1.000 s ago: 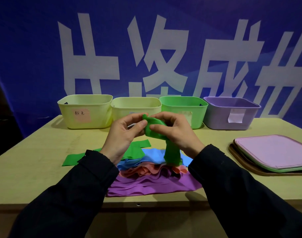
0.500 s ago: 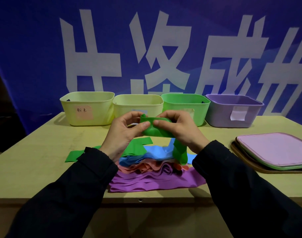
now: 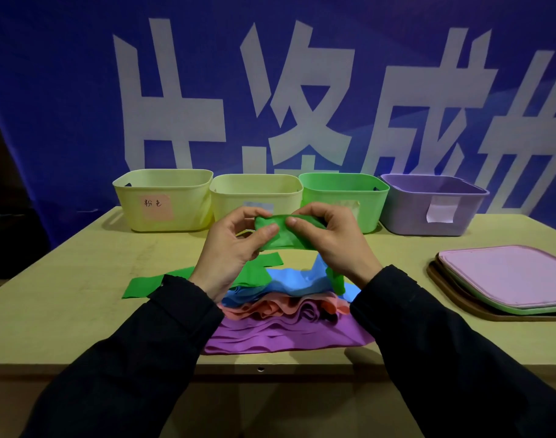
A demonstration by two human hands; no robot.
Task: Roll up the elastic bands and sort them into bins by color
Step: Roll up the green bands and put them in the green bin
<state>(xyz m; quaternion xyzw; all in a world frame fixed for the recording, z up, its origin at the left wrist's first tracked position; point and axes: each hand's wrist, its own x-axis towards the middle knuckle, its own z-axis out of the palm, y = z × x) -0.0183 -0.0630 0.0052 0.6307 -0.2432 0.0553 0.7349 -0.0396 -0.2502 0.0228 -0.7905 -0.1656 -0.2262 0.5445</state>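
Holding a partly rolled green elastic band point(image 3: 284, 232) above the pale wooden bench point(image 3: 80, 279), I have it pinched from both sides: my left hand point(image 3: 235, 248) closes its grip on the roll's left end with thumb and curled fingers, and my right hand point(image 3: 333, 245) grips the right end the same way. The band's loose tail point(image 3: 335, 281) hangs down from under my right palm and reaches the heap below.

That heap lies on the bench just in front of me: another flat green band point(image 3: 143, 286) sticking out to the left, a bunch of blue bands point(image 3: 289, 282) on top, crumpled salmon-orange bands point(image 3: 270, 306) under them, and wide purple bands point(image 3: 286, 338) at the bottom, nearest the bench edge.

Along the far side stand four plastic bins in a row, touching or nearly so: a pale yellow bin with a pink handwritten label point(image 3: 162, 200), a second pale yellow bin point(image 3: 254, 192), a green bin point(image 3: 344, 194) and a lilac bin with a white label point(image 3: 431, 205). At my right lies a stack of flat boards, a pink one point(image 3: 507, 273) uppermost.
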